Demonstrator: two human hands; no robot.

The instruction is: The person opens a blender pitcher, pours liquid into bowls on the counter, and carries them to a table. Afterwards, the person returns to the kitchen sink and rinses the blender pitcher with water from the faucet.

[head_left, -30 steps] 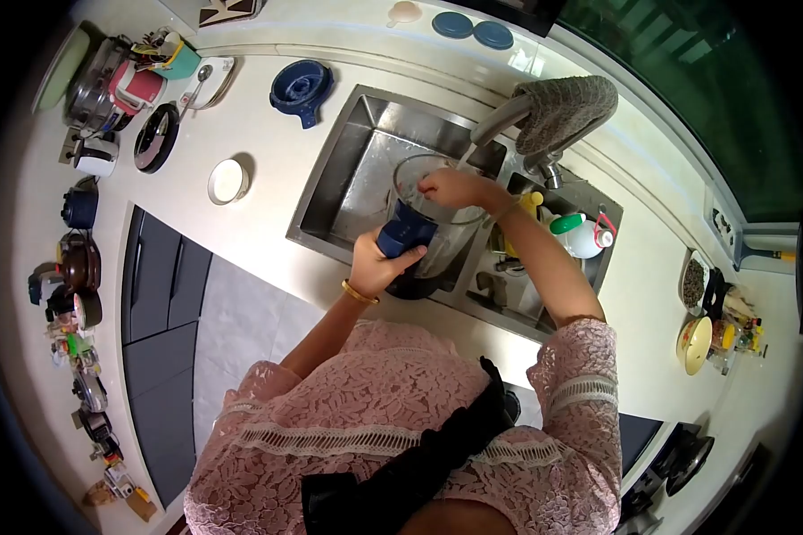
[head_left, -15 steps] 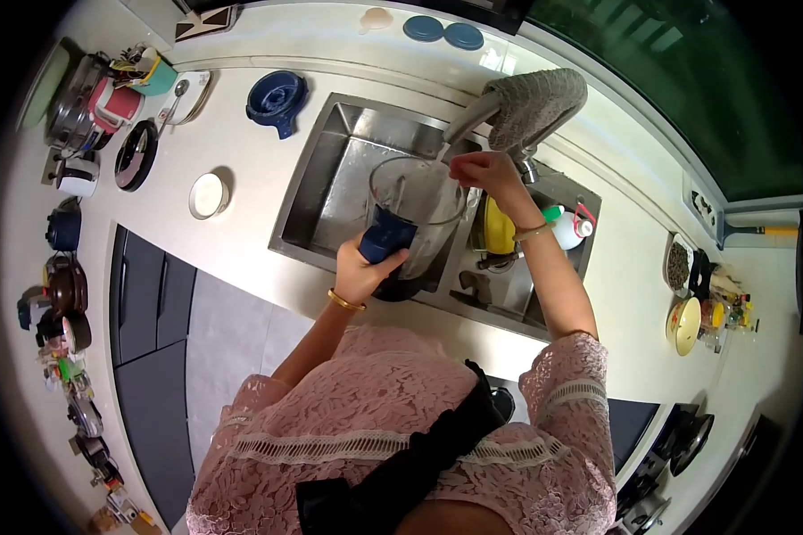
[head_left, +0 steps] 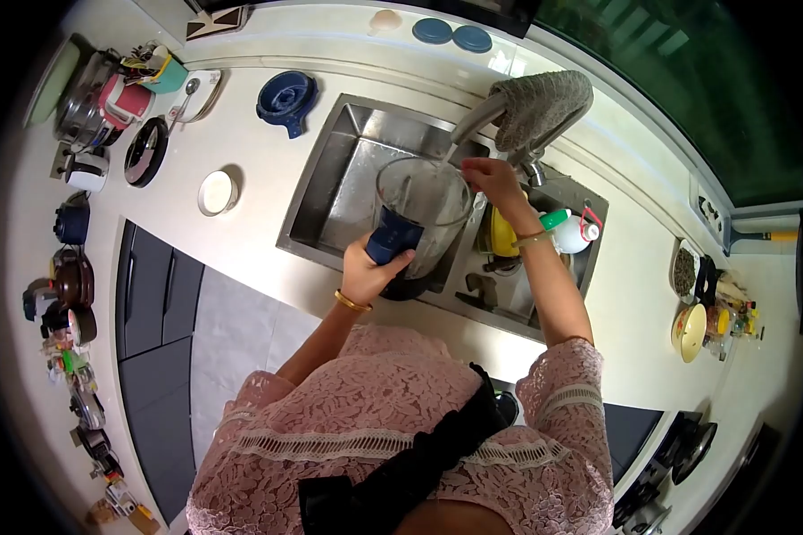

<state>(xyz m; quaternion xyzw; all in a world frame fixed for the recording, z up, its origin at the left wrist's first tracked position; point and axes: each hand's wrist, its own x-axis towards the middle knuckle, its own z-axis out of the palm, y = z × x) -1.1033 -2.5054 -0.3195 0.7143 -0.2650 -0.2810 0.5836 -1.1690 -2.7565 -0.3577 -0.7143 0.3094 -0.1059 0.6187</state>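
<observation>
My left hand [head_left: 371, 271] is wrapped round the dark blue handle [head_left: 394, 235] of a large clear jug [head_left: 437, 198] with a dark base, held over the double steel sink [head_left: 335, 178]. Water runs into the jug from the tap [head_left: 478, 119], which has a grey cloth [head_left: 537, 105] draped over its neck. Near the jug's right rim is my right hand [head_left: 495, 183], its fingers closed together at the rim; whether they pinch anything is too small to tell.
Left of the sink are a dark blue lid-like part [head_left: 287, 100], a white cup [head_left: 217, 193] and a black-rimmed lid [head_left: 146, 152]. The right basin holds a yellow item [head_left: 501, 234] and a white bottle [head_left: 573, 235]. A yellow bowl [head_left: 689, 333] stands far right.
The view has shifted slightly, moving everything a little to the right. My right hand has drawn slightly away from the jug's rim. My left hand keeps its hold on the handle.
</observation>
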